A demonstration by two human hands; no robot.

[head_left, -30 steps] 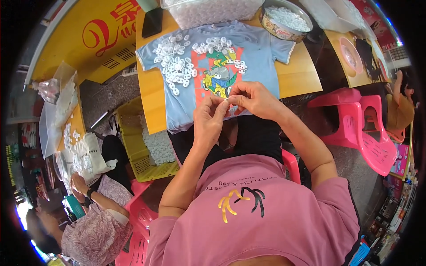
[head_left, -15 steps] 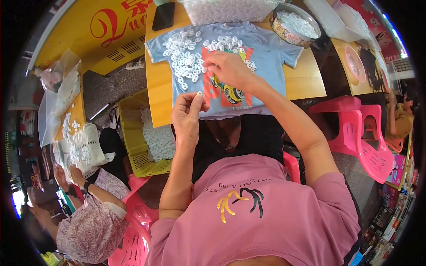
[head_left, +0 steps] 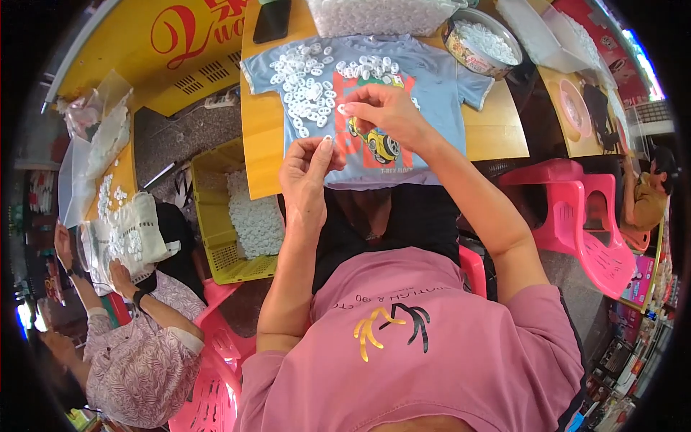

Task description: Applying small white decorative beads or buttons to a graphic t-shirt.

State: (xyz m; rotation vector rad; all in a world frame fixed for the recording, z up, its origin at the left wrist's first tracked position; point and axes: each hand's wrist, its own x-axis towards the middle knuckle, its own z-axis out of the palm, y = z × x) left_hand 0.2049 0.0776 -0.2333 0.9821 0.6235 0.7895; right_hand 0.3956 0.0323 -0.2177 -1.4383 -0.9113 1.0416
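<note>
My left hand (head_left: 308, 173) is closed in a pinch around a small white plastic piece (head_left: 328, 137), mostly hidden by the fingertips. Just above and to the right, my right hand (head_left: 385, 114) pinches a white oval piece (head_left: 341, 109) between thumb and forefinger. Both hands hover over a light blue printed T-shirt (head_left: 439, 86) spread flat on the table. Loose white oval pieces with dark spots lie on the shirt in a large pile (head_left: 306, 93) to the left, with a smaller pile (head_left: 368, 67) beyond my right hand.
A clear tub (head_left: 381, 18) of white pieces and a round tin (head_left: 486, 45) stand at the table's far side, near a black phone (head_left: 273, 20). A yellow crate (head_left: 216, 216) sits below left. Another person's hand (head_left: 122, 277) works at left. Pink chairs (head_left: 568, 216) stand right.
My right hand has come away from the smaller pile, nearer to my left hand, with a white oval piece now visible in its pinch. My left hand has risen slightly.
</note>
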